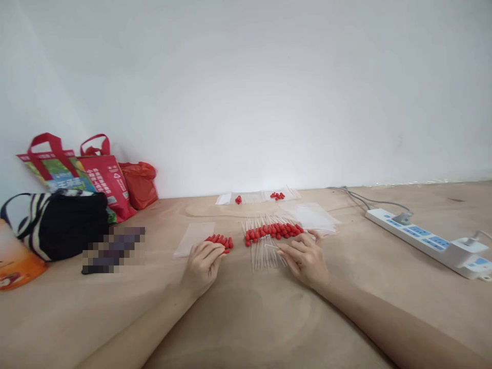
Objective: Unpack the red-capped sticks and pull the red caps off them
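left hand pinches red bit, right hand thin stick; twelve o'clock, many reds on sticks; eleven, few loose bits.

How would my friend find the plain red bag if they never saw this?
Find the white wall, then look where it meets the left side of the brown table, where bags are bunched together. The plain red bag is the farthest right. It's crinkly with no writing showing, unlike the printed bag beside it.
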`<state>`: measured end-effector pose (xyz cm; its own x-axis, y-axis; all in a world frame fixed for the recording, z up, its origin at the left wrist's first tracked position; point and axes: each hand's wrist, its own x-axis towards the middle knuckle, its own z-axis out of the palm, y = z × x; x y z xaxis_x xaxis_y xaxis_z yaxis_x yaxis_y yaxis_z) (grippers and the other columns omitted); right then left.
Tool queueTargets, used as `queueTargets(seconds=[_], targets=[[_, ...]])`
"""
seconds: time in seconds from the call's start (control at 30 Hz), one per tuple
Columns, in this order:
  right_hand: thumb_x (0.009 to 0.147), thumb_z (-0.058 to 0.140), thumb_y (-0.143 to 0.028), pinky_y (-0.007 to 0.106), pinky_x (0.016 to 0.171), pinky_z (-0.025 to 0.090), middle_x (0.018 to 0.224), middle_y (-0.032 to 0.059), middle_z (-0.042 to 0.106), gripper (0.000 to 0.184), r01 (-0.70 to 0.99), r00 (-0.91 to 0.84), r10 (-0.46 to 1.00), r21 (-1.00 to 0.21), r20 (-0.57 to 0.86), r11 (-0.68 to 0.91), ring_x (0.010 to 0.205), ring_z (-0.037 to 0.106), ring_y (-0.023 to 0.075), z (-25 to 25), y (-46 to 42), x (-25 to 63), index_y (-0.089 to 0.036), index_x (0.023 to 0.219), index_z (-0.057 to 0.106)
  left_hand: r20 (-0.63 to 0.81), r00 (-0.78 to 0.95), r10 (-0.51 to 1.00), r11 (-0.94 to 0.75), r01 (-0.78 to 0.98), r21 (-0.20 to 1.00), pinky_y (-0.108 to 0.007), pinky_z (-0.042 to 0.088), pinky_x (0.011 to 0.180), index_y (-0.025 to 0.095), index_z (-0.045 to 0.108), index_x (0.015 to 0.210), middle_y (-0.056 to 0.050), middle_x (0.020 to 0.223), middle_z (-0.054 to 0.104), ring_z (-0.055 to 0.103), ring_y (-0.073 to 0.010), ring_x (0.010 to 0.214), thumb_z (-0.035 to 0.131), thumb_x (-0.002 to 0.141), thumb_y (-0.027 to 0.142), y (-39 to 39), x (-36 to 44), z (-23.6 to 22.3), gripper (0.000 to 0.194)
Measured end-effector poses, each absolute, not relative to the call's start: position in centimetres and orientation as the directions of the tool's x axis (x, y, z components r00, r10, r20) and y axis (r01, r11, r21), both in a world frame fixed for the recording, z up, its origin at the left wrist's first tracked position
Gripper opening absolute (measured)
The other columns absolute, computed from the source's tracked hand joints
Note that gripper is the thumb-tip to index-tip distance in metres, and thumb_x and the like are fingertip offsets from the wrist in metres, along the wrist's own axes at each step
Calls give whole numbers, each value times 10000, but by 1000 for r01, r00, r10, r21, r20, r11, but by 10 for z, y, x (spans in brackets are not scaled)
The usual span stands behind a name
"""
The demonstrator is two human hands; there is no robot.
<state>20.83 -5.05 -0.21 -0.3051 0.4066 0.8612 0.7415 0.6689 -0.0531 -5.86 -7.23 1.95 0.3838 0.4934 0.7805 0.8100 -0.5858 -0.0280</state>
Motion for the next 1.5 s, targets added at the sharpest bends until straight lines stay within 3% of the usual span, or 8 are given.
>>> queueTargets(seconds=[0.17,0.3,0.37,0.5,0.67,0.93,1.3,1.5], targets=[[809,435,-202,344,838,209,676,2,617,224,808,-268,560,-134,784,574,716,497,137,-5,-41,201,-230,934,619,796,-9,605,-360,889,283,-287,467,662,164,599,896,-52,782,502,540,-155,713,418,794,279,-53,-86,22,238],[775,446,-185,350,838,200,724,-1,645,185,844,-222,631,-178,743,506,713,523,139,-7,-39,203,-218,851,612,613,-273,742,-178,801,572,-270,481,572,130,536,975,-25,735,486,535,-130,582,460,708,326,-36,-110,19,339],[774,450,-198,350,836,196,682,-8,644,158,851,-208,638,-185,741,492,680,523,133,-8,-38,204,-213,756,606,514,-327,793,-110,753,648,-261,481,559,133,498,964,-3,679,496,540,-130,563,481,680,349,-31,-117,16,357],[787,449,-221,349,827,198,645,1,638,178,864,-230,625,-139,746,484,667,519,134,-9,-38,204,-213,714,611,398,-324,858,12,789,614,-270,477,580,157,493,847,-6,652,560,564,-144,574,500,660,370,-28,-116,13,283],[816,437,-278,372,843,185,684,3,652,212,842,-310,647,-115,696,527,713,522,144,-7,-42,203,-239,750,635,357,-240,903,-1,830,558,-283,465,638,171,549,707,-38,678,626,595,-172,646,466,689,377,-31,-109,16,223],[825,413,-453,417,839,195,744,13,650,304,824,-383,659,-82,647,560,747,520,168,-3,-47,202,-251,767,633,365,-240,900,25,862,506,-317,453,727,168,584,763,-76,831,658,606,-213,795,402,729,364,-34,-109,18,270],[874,348,-352,410,861,197,734,-3,654,317,829,-248,741,-260,623,496,792,530,161,-2,-40,211,-247,776,631,391,-235,890,10,867,498,-276,473,609,144,544,867,-63,776,612,592,-167,671,396,738,378,-33,-111,14,306],[873,359,-322,411,864,190,726,-14,657,305,833,-245,749,-262,615,487,798,536,162,-2,-39,213,-237,736,619,511,-185,839,-52,909,414,-356,429,769,160,554,877,-88,892,588,550,-216,834,418,752,358,-38,-108,17,271]])
